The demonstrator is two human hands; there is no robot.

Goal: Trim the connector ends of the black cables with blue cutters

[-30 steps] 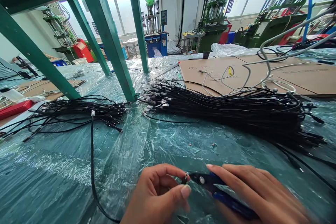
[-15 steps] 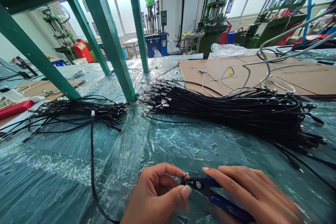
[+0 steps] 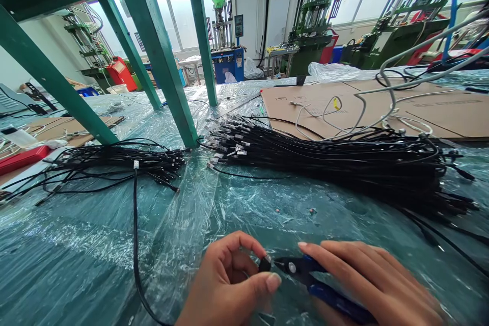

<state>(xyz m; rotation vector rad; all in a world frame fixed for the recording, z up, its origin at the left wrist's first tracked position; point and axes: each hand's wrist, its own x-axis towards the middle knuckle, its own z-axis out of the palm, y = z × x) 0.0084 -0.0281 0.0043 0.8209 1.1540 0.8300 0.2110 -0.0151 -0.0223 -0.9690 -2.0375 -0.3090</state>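
Between the thumb and forefinger of my left hand is a small black cable connector with a metal tip. My right hand is wrapped round blue-handled cutters, whose dark jaws point left, just beside the connector. A black cable with a pale end runs down toward the bottom edge, left of my left hand. Beyond my hands lies a large bundle of black cables with metal plugs at its left end. A smaller bundle lies to the left.
Green metal legs stand on the film-covered table at the left and centre. Flat cardboard with loose grey wires lies at the back right. A red object is at the left edge. Machines stand behind.
The cutters' jaws have moved slightly right, away from the connector. The connector now shows more clearly in my left fingers, which have turned a little.
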